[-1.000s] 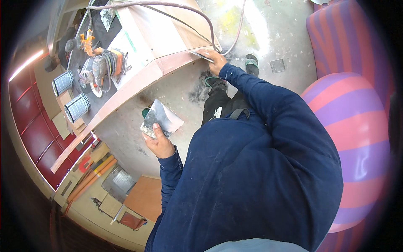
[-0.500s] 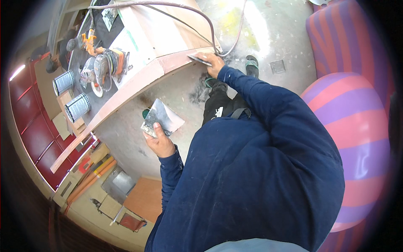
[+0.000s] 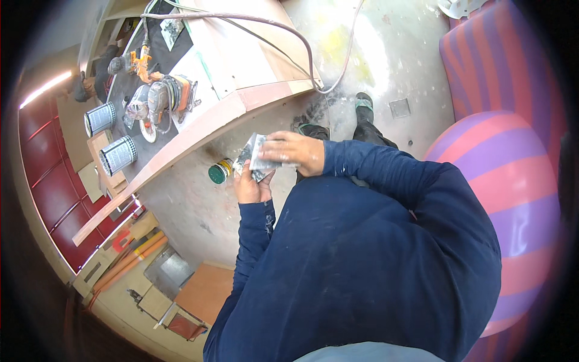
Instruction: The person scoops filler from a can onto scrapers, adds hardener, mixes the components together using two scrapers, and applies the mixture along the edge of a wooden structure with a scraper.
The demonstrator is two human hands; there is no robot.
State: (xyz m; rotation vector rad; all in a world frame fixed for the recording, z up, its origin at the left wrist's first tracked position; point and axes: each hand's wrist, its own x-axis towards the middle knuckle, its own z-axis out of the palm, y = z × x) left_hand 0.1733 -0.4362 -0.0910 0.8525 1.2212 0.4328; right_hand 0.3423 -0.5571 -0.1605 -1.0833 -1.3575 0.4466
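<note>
In front of my body my two hands have come together. My left hand [image 3: 251,189] grips a thin flat plate [image 3: 242,158] smeared with grey filler, thumb on top. My right hand [image 3: 301,152] is closed on a pale, flat scraper [image 3: 257,148] that lies against the plate; its fingers cover much of the blade. Just ahead of them runs the long curved edge of a workpiece, a pinkish strip [image 3: 181,134] along a pale panel [image 3: 211,45]. Neither hand touches that edge. On the floor near my left hand stands a small tin with a green lid [image 3: 217,174].
Dusty power sanders [image 3: 158,101] and two metal cans [image 3: 118,155] sit on the dark surface at left. A hose [image 3: 289,29] loops over the panel. At right bulges a pink-and-purple striped rounded object [image 3: 506,181]. Boards and orange tubes [image 3: 129,263] lie lower left.
My right hand has left the pinkish edge and come down and left to the plate. My left hand has moved slightly up and right, uncovering the green-lidded tin.
</note>
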